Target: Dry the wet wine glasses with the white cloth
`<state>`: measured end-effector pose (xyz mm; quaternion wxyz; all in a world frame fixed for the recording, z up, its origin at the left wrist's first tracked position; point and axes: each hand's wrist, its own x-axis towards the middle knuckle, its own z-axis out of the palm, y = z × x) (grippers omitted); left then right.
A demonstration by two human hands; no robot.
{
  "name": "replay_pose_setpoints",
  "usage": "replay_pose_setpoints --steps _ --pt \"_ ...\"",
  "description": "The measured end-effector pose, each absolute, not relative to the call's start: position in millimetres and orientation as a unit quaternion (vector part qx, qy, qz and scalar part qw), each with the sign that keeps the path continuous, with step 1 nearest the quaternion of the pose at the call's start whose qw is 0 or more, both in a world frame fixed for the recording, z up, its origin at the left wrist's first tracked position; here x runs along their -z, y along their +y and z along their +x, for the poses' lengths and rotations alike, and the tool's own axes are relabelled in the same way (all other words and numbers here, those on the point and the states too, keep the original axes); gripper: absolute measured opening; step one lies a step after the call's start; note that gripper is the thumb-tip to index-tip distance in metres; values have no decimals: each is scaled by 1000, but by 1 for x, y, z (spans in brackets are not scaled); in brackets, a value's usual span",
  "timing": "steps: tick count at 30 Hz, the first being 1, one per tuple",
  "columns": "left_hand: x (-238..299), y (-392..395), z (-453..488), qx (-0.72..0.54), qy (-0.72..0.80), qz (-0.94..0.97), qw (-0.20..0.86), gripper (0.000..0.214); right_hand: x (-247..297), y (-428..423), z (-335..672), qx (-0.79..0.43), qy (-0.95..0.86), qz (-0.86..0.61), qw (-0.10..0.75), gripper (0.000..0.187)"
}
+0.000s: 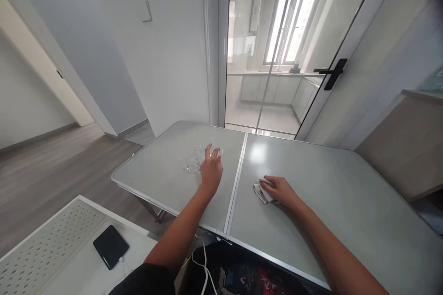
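My left hand [212,169] is over the left half of the table, its fingers bent and spread apart. Just left of it lie several small clear, glass-like pieces [193,160]; their exact kind is hard to make out. More of something clear shows faintly around my left fingertips, and I cannot tell whether they touch it. On the right half of the table, my right hand [281,190] grips a folded white-and-grey cloth [262,193], thumb and fingers closed over its right side. The cloth rests on the tabletop.
The pale folding table [294,235] has a metal seam [236,184] down its middle. At lower left, a black phone [110,246] with a cable lies on a white stand [81,281]. White cables [205,262] hang by the front edge. Beyond stands a glass door [266,55].
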<state>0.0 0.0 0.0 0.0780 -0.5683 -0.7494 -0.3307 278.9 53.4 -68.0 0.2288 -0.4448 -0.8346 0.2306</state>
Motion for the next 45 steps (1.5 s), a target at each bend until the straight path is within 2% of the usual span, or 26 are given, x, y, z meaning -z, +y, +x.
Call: replay_pose_setpoints --steps 4,7,13,17,23,28,31,35,37,39,41,45 --pt "-2 -3 -2 315 -755 -569 81 54 67 53 279 -240 -830 -447 233 40" --pt "-1 -5 -1 325 -746 -577 76 59 67 52 278 -240 -828 -448 237 38" --pt "15 -5 8 355 -685 -636 14 47 68 53 279 -236 -834 -444 229 37" --pt "26 -2 11 339 -698 -631 -9 49 68 52 280 -235 -834 -445 227 37" --pt "33 1 12 347 -713 -609 13 53 62 50 278 -245 -828 -454 221 37" --pt "27 -2 9 370 -712 -597 -19 38 58 46 276 -260 -818 -460 228 38" --pt "19 -15 1 453 -686 -567 -65 25 57 45 277 -302 -772 -471 301 43" --pt "19 -46 -14 589 -645 -442 -204 21 63 49 277 -432 -554 -506 500 49" --pt "24 -59 -22 629 -643 -375 -224 24 67 51 276 -497 -457 -509 534 52" --pt "30 -68 -31 651 -650 -336 -202 27 71 52 274 -516 -438 -511 529 51" --pt "36 -69 -38 645 -673 -312 -186 36 71 50 273 -476 -494 -524 506 48" --pt "44 -58 -49 579 -730 -307 -193 60 63 45 272 -246 -657 -548 455 46"
